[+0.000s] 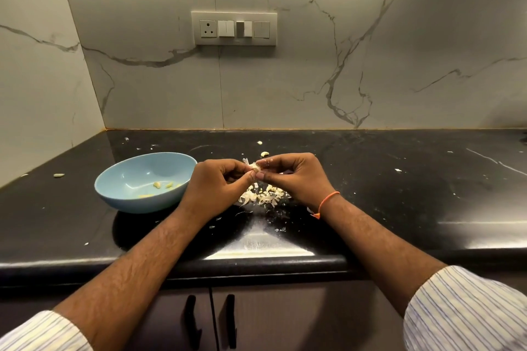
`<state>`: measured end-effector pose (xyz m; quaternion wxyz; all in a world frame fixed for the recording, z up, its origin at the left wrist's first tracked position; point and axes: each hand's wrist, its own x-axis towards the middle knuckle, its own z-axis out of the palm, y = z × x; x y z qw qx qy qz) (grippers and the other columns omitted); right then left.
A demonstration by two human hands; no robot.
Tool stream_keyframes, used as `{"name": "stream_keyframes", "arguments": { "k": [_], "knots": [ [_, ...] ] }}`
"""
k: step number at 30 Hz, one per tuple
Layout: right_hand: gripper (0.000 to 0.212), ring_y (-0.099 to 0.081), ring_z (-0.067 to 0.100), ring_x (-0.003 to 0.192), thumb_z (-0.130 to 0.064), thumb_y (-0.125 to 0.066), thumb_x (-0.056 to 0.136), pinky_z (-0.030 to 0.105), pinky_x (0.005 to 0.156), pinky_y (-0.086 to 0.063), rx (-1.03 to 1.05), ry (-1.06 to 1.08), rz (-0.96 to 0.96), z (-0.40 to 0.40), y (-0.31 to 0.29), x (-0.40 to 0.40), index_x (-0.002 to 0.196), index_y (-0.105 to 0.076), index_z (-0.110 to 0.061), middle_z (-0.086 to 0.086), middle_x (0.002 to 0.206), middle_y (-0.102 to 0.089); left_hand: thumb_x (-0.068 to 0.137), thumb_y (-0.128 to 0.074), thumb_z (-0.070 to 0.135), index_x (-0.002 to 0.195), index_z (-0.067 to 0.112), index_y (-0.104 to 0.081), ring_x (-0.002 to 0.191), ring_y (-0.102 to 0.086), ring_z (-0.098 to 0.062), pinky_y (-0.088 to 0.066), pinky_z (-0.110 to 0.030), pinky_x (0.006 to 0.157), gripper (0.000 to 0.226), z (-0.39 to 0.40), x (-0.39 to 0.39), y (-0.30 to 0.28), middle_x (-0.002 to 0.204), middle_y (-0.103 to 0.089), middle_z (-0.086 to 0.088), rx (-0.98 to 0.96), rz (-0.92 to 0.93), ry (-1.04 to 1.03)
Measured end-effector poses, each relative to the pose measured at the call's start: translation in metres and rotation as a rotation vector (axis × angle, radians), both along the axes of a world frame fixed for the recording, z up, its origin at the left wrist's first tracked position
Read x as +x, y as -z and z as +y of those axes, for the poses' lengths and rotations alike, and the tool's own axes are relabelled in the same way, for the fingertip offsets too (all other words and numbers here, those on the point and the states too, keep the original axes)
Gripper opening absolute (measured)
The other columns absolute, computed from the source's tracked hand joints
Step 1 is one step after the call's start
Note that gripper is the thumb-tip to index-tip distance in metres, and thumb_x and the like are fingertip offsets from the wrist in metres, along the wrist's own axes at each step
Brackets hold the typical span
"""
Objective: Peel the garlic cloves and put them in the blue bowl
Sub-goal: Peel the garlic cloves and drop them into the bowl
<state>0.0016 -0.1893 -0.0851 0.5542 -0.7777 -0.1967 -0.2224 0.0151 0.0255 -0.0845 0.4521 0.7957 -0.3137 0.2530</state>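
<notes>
I hold one garlic clove (254, 167) pinched between the fingertips of my left hand (221, 182) and right hand (291, 175), both curled tight on it, raised just above the heap of peeled skins (263, 195) on the black surface (399, 194). The blue bowl (144, 181) sits directly to the left of the clove, its rim touching or just beside my left hand, a few peeled cloves (162, 185) already inside. Judgement: the left hand is nearer for the drop; the clove's long axis cannot be read, fingers and loose skin cover it.
</notes>
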Motion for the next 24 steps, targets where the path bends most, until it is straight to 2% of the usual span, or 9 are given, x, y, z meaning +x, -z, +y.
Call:
{"name": "stream_keyframes", "arguments": {
  "k": [5, 9, 15, 24],
  "knots": [
    [0.032, -0.078, 0.013, 0.100, -0.023, -0.093, 0.076, 0.044, 0.096, -0.062, -0.015, 0.027, -0.018, -0.0004, -0.0007, -0.0018, 0.106, -0.084, -0.016, -0.003, 0.102, -0.082, 0.089, -0.083, 0.032, 0.107, 0.019, -0.084, 0.079, -0.077, -0.006, -0.065, -0.030, 0.071, 0.022, 0.0008, -0.0006, -0.0017, 0.088, -0.080, 0.012, 0.004, -0.025, 0.041],
    [0.030, -0.078, 0.013, 0.100, -0.020, -0.091, 0.080, 0.043, 0.095, -0.063, -0.023, 0.008, -0.002, -0.0019, -0.0013, -0.0035, 0.109, -0.083, -0.013, 0.000, 0.103, -0.082, 0.090, -0.082, 0.033, 0.106, 0.019, -0.083, 0.077, -0.077, -0.008, -0.065, -0.032, 0.069, 0.022, 0.0008, -0.0005, -0.0020, 0.086, -0.080, 0.013, 0.006, -0.031, 0.038],
    [0.025, -0.079, 0.017, 0.097, -0.012, -0.087, 0.085, 0.042, 0.091, -0.064, -0.041, -0.013, 0.014, -0.0017, -0.0011, -0.0033, 0.110, -0.082, -0.008, 0.003, 0.102, -0.082, 0.090, -0.083, 0.025, 0.097, 0.019, -0.083, 0.073, -0.076, -0.008, -0.064, -0.032, 0.067, 0.009, 0.0002, -0.0027, -0.0020, 0.080, -0.078, 0.013, 0.006, -0.042, 0.015],
    [0.023, -0.079, 0.012, 0.092, -0.014, -0.088, 0.085, 0.038, 0.086, -0.065, -0.064, 0.022, -0.017, -0.0004, 0.0036, 0.0007, 0.108, -0.083, -0.012, -0.002, 0.098, -0.082, 0.088, -0.082, 0.022, 0.089, 0.024, -0.082, 0.068, -0.072, -0.011, -0.060, -0.031, 0.059, 0.002, -0.0013, -0.0039, -0.0041, 0.073, -0.074, 0.016, 0.075, -0.105, 0.000]
  ]
}}
